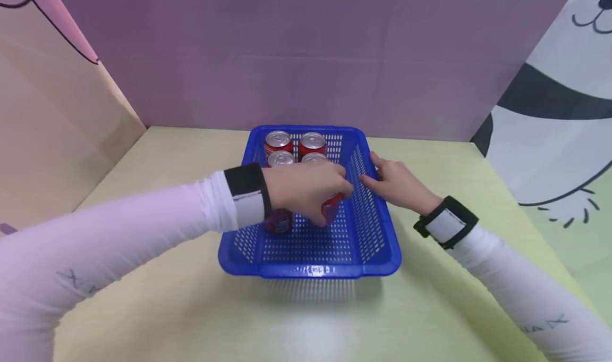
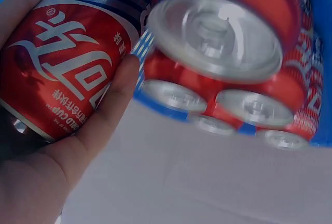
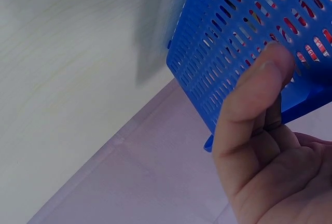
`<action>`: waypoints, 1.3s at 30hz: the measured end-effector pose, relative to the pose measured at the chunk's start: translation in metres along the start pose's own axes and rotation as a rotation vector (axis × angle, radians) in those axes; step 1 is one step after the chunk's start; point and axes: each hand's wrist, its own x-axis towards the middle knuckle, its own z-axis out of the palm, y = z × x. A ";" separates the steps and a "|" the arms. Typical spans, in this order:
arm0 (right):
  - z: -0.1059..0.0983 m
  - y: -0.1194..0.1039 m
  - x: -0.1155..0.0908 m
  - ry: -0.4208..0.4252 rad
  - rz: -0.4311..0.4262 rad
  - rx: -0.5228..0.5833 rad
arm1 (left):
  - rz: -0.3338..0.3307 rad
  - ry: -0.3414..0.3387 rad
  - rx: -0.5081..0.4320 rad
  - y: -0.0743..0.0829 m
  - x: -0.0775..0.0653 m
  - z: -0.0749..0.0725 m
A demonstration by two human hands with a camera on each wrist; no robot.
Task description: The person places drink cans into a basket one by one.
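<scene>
A blue plastic basket (image 1: 315, 270) with slotted walls stands on the table, several red cola cans (image 1: 313, 141) upright in its left and middle part. My left hand (image 1: 306, 187) reaches in from the left and grips one red cola can (image 2: 67, 63) round its side; the head view shows only part of that can below the fingers. Close beside it in the left wrist view is the silver top of another can (image 2: 218, 35). At the basket's right rim, my right hand (image 1: 399, 184) holds the edge, fingers bent against the outer wall in the right wrist view.
The pale wooden table (image 1: 158, 298) extends around the basket. Behind it rises a purple backdrop (image 1: 311, 53), close to the basket's far side. Printed panels flank the table on the left and right.
</scene>
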 end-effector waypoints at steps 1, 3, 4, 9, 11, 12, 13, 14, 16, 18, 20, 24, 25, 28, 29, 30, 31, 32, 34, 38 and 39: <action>0.000 0.000 0.000 0.001 0.006 0.001 | 0.011 -0.014 0.000 0.000 0.002 0.003; 0.001 0.000 0.000 0.000 0.014 0.005 | 0.034 -0.039 -0.005 -0.002 0.005 0.010; 0.001 -0.001 0.000 -0.002 0.018 0.009 | 0.046 -0.048 0.005 -0.003 0.007 0.013; 0.002 -0.002 0.000 -0.003 0.025 0.012 | 0.071 -0.069 0.023 -0.009 0.011 0.025; 0.002 -0.003 0.000 0.000 0.019 0.005 | 0.061 -0.077 0.019 -0.011 0.010 0.028; 0.002 -0.003 0.000 -0.001 0.015 0.006 | 0.056 -0.080 0.013 -0.012 0.010 0.029; 0.001 -0.003 0.000 -0.002 0.012 0.004 | 0.052 -0.081 0.009 -0.013 0.010 0.030; 0.001 -0.003 -0.001 -0.001 0.010 0.002 | 0.050 -0.082 0.005 -0.014 0.010 0.030; 0.000 -0.003 -0.001 0.003 0.009 -0.001 | 0.055 -0.078 0.003 -0.014 0.010 0.031; 0.000 -0.003 -0.001 0.002 0.012 0.003 | 0.068 -0.066 0.023 -0.014 0.011 0.031; -0.001 -0.002 -0.002 0.001 0.020 0.005 | 0.079 -0.055 0.054 -0.014 0.011 0.032; -0.001 0.000 -0.003 -0.006 0.033 0.011 | 0.092 -0.022 0.132 -0.013 0.011 0.033; -0.001 0.001 -0.003 -0.007 0.035 0.008 | 0.090 -0.011 0.139 -0.013 0.010 0.033; -0.003 0.006 -0.003 -0.010 0.048 0.004 | 0.074 0.047 0.131 -0.014 0.006 0.028; -0.004 0.008 -0.004 -0.004 0.051 0.001 | 0.064 0.076 0.114 -0.015 0.004 0.026; -0.006 0.010 -0.005 0.000 0.057 -0.002 | 0.048 0.106 0.092 -0.016 0.000 0.023; -0.008 0.012 -0.006 0.006 0.064 -0.008 | 0.029 0.135 0.069 -0.018 -0.004 0.020; -0.011 0.013 -0.007 0.015 0.072 -0.015 | 0.004 0.166 0.046 -0.021 -0.008 0.018; -0.016 0.015 -0.010 0.038 0.083 -0.032 | -0.052 0.229 -0.001 -0.028 -0.019 0.015; -0.026 0.018 -0.015 0.061 0.102 -0.092 | -0.170 0.328 -0.047 -0.050 -0.046 0.013; -0.028 0.019 -0.017 0.069 0.105 -0.110 | -0.190 0.358 -0.051 -0.057 -0.054 0.014</action>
